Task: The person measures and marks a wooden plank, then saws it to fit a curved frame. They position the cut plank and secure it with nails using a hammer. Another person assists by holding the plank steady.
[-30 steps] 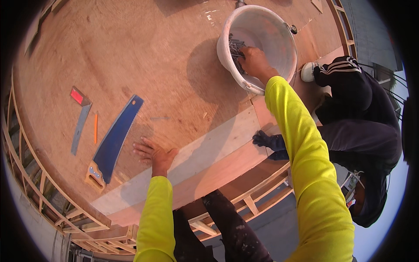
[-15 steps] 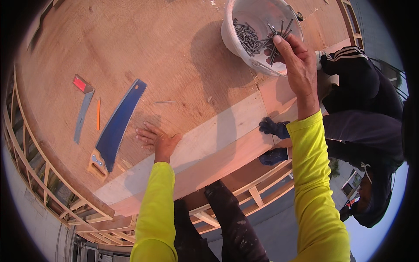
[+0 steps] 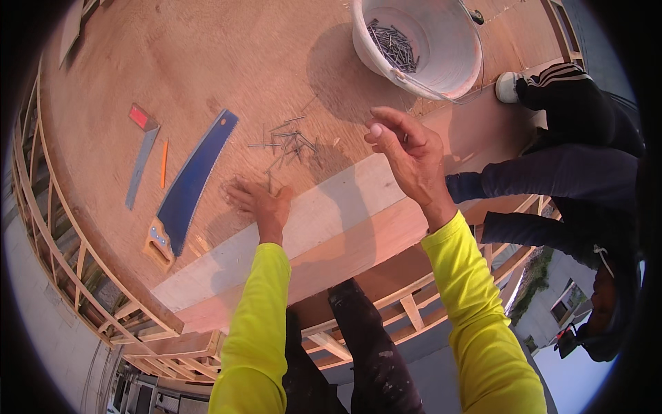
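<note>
My left hand [image 3: 263, 207] lies flat on the plywood [image 3: 227, 62], fingers spread, beside a pale board strip [image 3: 324, 210]. Just beyond it is a loose, scattered heap of nails [image 3: 293, 141]. Over the strip, right of that heap, hovers my right hand [image 3: 412, 155]; its fingers are loosely curled and apart, with nothing visible in them. A whitish bucket [image 3: 452, 69] stands beyond my right hand, more nails [image 3: 394, 48] lying in its bottom.
Left of my left hand lie a blue handsaw [image 3: 196, 172], an orange pencil [image 3: 165, 162] and a red-handled try square [image 3: 145, 155]. Another person in dark clothes [image 3: 572, 165] is close on the right. Timber framing [image 3: 83, 255] runs beyond the plywood's left edge.
My right hand has come left and nearer from the bucket. The nails it held now lie on the plywood. The other person's gloved hands no longer show.
</note>
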Demonstrator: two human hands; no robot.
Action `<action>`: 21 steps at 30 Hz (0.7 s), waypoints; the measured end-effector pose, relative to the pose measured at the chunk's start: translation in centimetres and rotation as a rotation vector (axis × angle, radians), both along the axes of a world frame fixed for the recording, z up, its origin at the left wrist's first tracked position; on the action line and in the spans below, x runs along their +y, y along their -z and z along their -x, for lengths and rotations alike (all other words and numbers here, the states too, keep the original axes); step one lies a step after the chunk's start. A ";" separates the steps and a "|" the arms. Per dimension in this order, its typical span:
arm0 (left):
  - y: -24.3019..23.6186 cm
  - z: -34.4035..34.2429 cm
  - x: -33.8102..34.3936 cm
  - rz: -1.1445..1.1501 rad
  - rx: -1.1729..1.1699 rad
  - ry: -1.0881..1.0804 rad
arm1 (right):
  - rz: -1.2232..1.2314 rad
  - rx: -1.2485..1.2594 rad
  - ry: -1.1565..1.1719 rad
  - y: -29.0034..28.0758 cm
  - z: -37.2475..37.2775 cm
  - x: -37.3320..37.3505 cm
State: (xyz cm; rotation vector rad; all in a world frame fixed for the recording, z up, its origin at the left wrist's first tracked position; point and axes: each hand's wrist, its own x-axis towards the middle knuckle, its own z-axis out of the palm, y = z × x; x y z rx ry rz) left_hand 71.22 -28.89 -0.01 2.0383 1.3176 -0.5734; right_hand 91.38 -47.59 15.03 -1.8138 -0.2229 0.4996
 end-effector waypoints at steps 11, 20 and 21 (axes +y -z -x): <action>-1.5 -10.3 -3.8 0.091 0.299 -0.257 | 0.288 -0.293 0.184 5.1 -29.2 -12.0; -0.8 -9.3 -4.0 0.146 0.221 -0.256 | 0.502 -0.295 -0.190 12.0 -39.2 -13.8; -0.8 -9.2 -3.9 0.142 0.207 -0.252 | 0.531 -0.293 -0.196 12.4 -38.9 -14.1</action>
